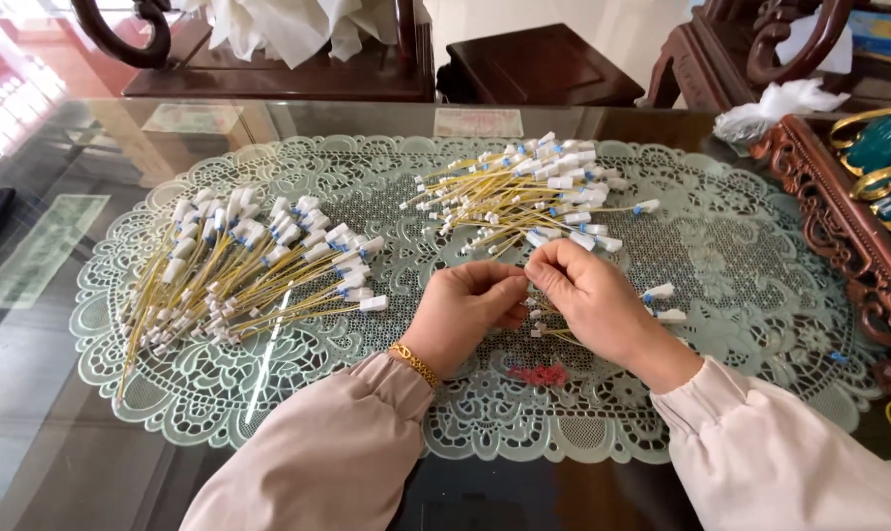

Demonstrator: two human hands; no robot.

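Note:
My left hand (462, 313) and my right hand (593, 298) meet fingertip to fingertip over a pale green lace mat (720, 265). Between the fingers they pinch a thin yellow cable (661, 292) with small white connectors at its ends; exactly how each hand grips it is hidden. A gold bracelet (415, 363) circles my left wrist. A large pile of the same yellow cables (249, 265) lies to the left of my hands. A second pile (529, 192) lies just beyond them. A small heap of red bits (539, 374) sits on the mat below my hands.
The mat lies on a dark glass-topped table (62, 433). A carved dark wooden tray edge (838, 226) with teal and gold ornaments (888, 147) runs along the right. Crumpled white tissue (775, 103) lies at the back right. Dark wooden chairs (534, 64) stand behind.

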